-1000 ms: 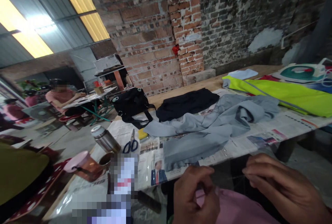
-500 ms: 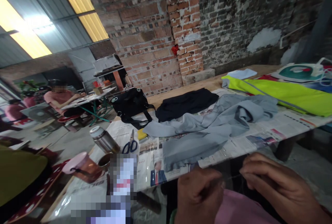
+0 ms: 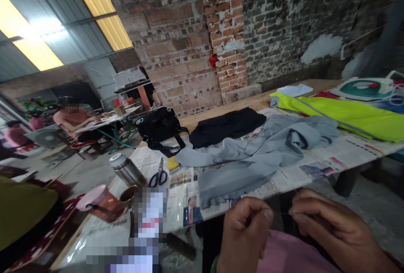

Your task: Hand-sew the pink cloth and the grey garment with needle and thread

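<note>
My left hand (image 3: 244,231) is closed in a pinch, thumb against the curled fingers, just off the near edge of the table. To its right, my right hand (image 3: 334,226) pinches too, thumb tip pressed to the forefinger. A faint thin thread (image 3: 280,212) stretches between the fingertips of both hands; whether a needle is there is too small to tell. Beyond them a rumpled grey cloth (image 3: 233,182) lies on the newspaper-covered table (image 3: 284,186). Pink fabric (image 3: 290,252) shows below, between my wrists.
Dark folded cloth (image 3: 227,125) and a black bag (image 3: 159,129) lie farther back. Scissors (image 3: 158,178), a steel flask (image 3: 128,169) and a pink mug (image 3: 101,203) are at left. A yellow-green garment (image 3: 347,115) and an iron (image 3: 362,87) are right. Another person (image 3: 71,119) sits at a far table.
My left hand has risen slightly and turned, its thumb tip now showing toward the right hand. The right hand has shifted a little. The things on the table stay put.
</note>
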A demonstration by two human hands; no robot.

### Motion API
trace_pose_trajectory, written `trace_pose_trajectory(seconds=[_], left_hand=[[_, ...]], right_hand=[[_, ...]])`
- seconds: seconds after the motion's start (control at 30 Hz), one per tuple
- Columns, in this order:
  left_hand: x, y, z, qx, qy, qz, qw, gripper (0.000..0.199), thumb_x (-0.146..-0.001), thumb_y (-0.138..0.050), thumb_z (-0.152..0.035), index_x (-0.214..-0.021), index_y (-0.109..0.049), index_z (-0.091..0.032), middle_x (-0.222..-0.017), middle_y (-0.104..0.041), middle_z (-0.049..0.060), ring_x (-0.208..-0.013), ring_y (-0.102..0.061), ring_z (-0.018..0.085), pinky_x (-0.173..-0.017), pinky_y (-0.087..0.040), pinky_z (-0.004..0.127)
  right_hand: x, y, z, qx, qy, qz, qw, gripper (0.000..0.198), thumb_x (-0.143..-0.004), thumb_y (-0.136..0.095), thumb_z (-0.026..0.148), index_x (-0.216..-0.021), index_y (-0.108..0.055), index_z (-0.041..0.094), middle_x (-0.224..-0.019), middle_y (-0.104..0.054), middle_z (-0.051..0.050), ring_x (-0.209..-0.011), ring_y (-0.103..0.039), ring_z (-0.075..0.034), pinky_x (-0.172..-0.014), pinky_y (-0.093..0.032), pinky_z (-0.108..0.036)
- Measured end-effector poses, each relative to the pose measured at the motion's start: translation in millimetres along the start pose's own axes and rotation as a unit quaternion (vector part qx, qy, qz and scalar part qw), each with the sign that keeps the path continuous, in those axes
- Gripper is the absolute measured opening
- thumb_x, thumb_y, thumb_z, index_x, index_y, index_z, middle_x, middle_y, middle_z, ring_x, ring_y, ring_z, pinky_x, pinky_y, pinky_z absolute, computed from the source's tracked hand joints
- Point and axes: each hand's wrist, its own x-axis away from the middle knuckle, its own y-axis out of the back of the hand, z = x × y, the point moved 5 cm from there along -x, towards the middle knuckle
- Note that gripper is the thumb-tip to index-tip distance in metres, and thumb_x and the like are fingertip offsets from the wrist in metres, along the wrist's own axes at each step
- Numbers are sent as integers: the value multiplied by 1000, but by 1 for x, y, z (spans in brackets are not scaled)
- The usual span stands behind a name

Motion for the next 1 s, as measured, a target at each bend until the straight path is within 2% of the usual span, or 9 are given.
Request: trace_pose_trajectory(seconds=[0.1, 0.27, 0.43, 0.5, 0.57, 0.67, 0.73, 0.83, 1.0], left_hand=[[-2, -6, 11, 135, 70, 48, 987, 21, -73, -63, -36, -67, -57, -17, -30, -32, -10, -25, -21, 3, -27, -14, 14], [-5, -11, 14, 261, 99, 90, 956, 17, -72, -65, -32, -70, -56, -18, -31, -29, -12, -22, -20, 3, -24, -14, 13], [-4, -16, 13, 342, 142, 132, 920, 16, -73, -65, -28, -67, -54, -19, -34, -28, -12, -22, -18, 2, -24, -18, 13], [-4, -16, 14, 348, 155, 132, 915, 16, -73, -66, -28, -68, -54, -19, -33, -27, -12, -23, -17, 2, -25, -19, 13], [-3, -15, 16, 343, 162, 120, 918, 16, -71, -68, -28, -68, -54, -19, -33, -27, -13, -23, -17, 2, -25, -18, 13], [-4, -14, 17, 317, 156, 93, 931, 19, -68, -70, -30, -67, -55, -19, -32, -28, -13, -22, -18, 2, -24, -16, 13], [-5, -13, 17, 287, 150, 75, 943, 21, -67, -71, -32, -66, -55, -18, -31, -29, -12, -22, -21, 3, -24, -15, 13], [-7, -12, 19, 233, 142, 53, 961, 22, -68, -69, -35, -65, -56, -17, -31, -33, -10, -23, -25, 3, -24, -13, 13], [-6, -10, 20, 185, 109, 43, 976, 22, -70, -68, -35, -67, -60, -14, -30, -32, -10, -24, -24, 2, -25, -14, 12]], right_hand=[[1, -3, -4, -2, -12, 13, 1000, 10, -82, -52, 16, -73, -55, 20, -62, -52, 3, -55, -53, -6, -51, -43, -13], [1, -8, -9, -8, -29, 47, 998, 12, -82, -51, 18, -71, -55, 20, -63, -52, 2, -57, -52, -7, -53, -43, -15], [2, -14, -12, -19, -58, 84, 995, 18, -84, -48, 20, -68, -56, 19, -64, -52, 1, -58, -52, -8, -53, -42, -17], [2, -15, -14, -19, -76, 98, 992, 14, -84, -48, 22, -74, -58, 20, -70, -55, 0, -63, -53, -9, -57, -44, -18], [3, -14, -15, -18, -85, 111, 990, 11, -83, -50, 23, -90, -59, 22, -80, -57, -2, -73, -55, -12, -64, -46, -20], [1, -12, -14, -22, -78, 110, 991, 23, -82, -51, 25, -105, -56, 24, -88, -57, -3, -79, -55, -13, -70, -47, -22], [-1, -15, -12, -25, -79, 114, 990, 20, -82, -53, 26, -101, -58, 24, -83, -56, -1, -72, -54, -11, -64, -46, -21], [-5, -24, -10, -28, -116, 123, 985, 10, -79, -56, 29, -83, -62, 22, -72, -54, 0, -61, -50, -9, -54, -42, -19], [-8, -32, -11, -107, -181, 89, 974, 21, -80, -53, 29, -64, -63, 20, -63, -54, 1, -61, -52, -9, -57, -43, -18]])
